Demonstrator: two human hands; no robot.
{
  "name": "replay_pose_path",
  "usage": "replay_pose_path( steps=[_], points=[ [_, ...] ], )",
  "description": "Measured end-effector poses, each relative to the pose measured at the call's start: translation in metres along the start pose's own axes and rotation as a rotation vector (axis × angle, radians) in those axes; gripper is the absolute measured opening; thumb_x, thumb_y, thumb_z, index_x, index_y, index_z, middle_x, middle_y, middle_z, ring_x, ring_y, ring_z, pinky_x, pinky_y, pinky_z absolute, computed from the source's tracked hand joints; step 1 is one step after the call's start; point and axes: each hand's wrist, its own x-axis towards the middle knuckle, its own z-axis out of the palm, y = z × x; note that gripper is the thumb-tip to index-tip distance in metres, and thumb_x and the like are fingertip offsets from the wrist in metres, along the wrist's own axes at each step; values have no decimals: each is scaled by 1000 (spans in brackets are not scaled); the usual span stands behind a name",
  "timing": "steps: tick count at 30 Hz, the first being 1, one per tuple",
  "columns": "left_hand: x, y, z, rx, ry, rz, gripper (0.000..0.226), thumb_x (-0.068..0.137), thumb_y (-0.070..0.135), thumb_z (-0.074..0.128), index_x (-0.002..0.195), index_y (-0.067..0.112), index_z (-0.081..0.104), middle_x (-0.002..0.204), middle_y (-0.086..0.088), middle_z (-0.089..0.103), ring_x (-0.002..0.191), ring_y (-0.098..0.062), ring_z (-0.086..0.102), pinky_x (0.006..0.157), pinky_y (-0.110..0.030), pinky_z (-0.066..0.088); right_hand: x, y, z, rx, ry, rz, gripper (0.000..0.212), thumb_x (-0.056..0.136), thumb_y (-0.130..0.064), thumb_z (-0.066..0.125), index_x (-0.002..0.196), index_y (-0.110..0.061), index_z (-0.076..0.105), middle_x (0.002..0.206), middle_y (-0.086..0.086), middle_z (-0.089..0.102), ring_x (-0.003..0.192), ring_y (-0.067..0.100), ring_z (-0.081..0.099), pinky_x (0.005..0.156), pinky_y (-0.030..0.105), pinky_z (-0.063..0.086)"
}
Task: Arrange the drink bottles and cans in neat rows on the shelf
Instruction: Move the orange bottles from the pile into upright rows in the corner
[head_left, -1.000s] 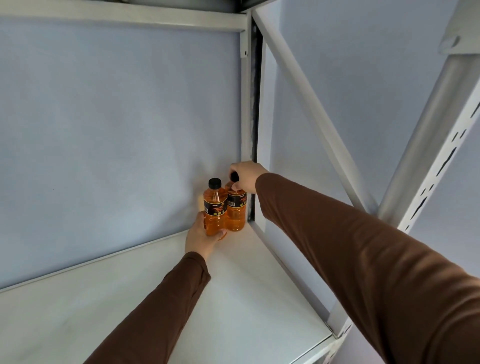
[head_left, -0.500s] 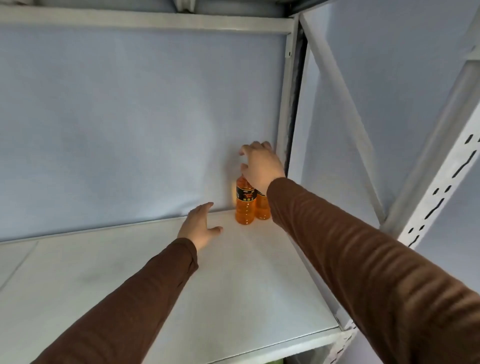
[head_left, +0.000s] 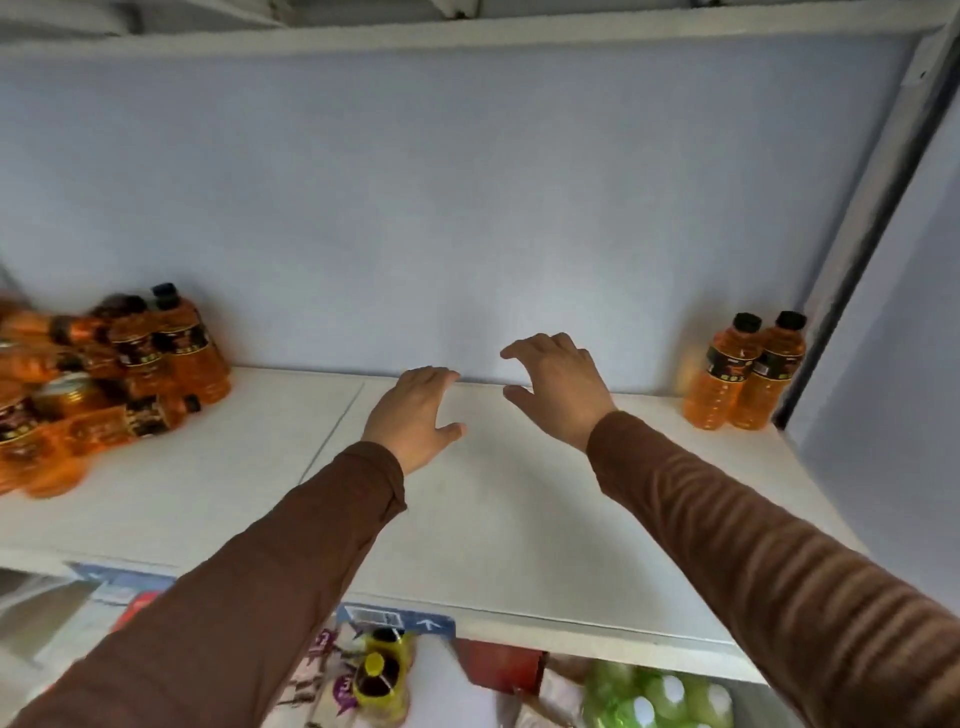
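Two orange drink bottles (head_left: 743, 374) with black caps stand upright side by side in the back right corner of the white shelf (head_left: 493, 519). A jumbled heap of the same orange bottles (head_left: 104, 379) lies at the far left, some upright, some on their sides. My left hand (head_left: 415, 415) hovers over the middle of the shelf, fingers relaxed and holding nothing. My right hand (head_left: 561, 389) hangs beside it, fingers spread and loosely bent, also holding nothing. Both hands are well apart from either group of bottles.
A grey upright post (head_left: 872, 234) and the blue back wall (head_left: 467, 208) bound the shelf. Below the front edge, a lower level holds yellow-capped bottles (head_left: 382, 670), green bottles (head_left: 654, 696) and a red box (head_left: 498, 670).
Both hands have let go of the two bottles in the right corner and drawn back leftward to the shelf's middle. The view has swung left, bringing the heap of bottles into sight.
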Motion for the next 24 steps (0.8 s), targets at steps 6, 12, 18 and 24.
replay_pose_path(
  steps=[6, 12, 18, 24],
  points=[
    [-78, -120, -65, 30, 57, -73, 68, 88, 44, 66, 148, 24, 40, 152, 2, 42, 140, -17, 32, 111, -28, 29, 26, -146, 46, 64, -15, -70, 48, 92, -39, 59, 137, -26, 50, 135, -1, 54, 125, 24, 43, 99, 39, 37],
    [-142, -222, -112, 45, 89, -140, 66, 89, 40, 68, 147, 21, 42, 151, -2, 43, 137, -21, 37, 110, -33, 34, 54, -265, 85, 139, -55, -124, 49, 92, -38, 59, 138, -25, 49, 134, -1, 54, 123, 24, 44, 98, 40, 40],
    [-174, -314, -144, 49, 222, -221, 60, 88, 37, 70, 141, 25, 45, 143, 3, 49, 130, -20, 44, 104, -34, 40, 111, -357, 126, 197, -92, -247, 49, 94, -37, 58, 140, -24, 48, 136, 2, 54, 124, 25, 45, 99, 42, 42],
    [-197, -357, -157, -22, 408, -269, 45, 87, 31, 69, 127, 31, 48, 124, 10, 50, 117, -13, 46, 94, -37, 49, 149, -409, 147, 335, -90, -351, 47, 96, -39, 56, 140, -25, 48, 138, 2, 54, 124, 23, 47, 100, 41, 44]
  ],
)
